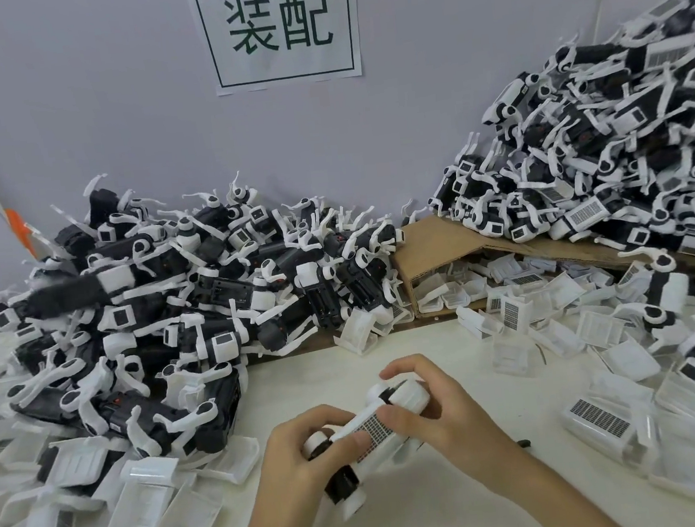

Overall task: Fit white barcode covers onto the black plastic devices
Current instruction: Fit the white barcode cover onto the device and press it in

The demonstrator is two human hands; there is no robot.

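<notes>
Nearest, both hands meet over the white table (pixel 389 345). The left hand (pixel 292 460) curls round the lower end of a black device (pixel 342 478), thumb laid on top. The right hand (pixel 430 416) pinches the upper end, its thumb pressing on the white barcode cover (pixel 371 427), which lies along the device's top face. The device is tilted, its far end higher and to the right.

Just right of the right wrist a small dark bit (pixel 524 443) lies on the table. Farther right is a loose cover with a barcode (pixel 597 417), among a spread of clear-white covers (pixel 604 329) that reaches round to the far side of the hands. Left of the left hand more loose covers (pixel 156 501) are heaped, overlapping, right up to the forearm.

Beyond the left hand rises a pile of black devices (pixel 176 300) with white arms sticking out, crowding that side of the table. Beyond the right hand a cardboard box (pixel 434 244) lies on its side, with covers in its mouth. Another tall pile of devices (pixel 605 147), many showing barcode panels, rests on and behind it. On the back wall hangs a paper sign (pixel 279 24) with two printed characters.
</notes>
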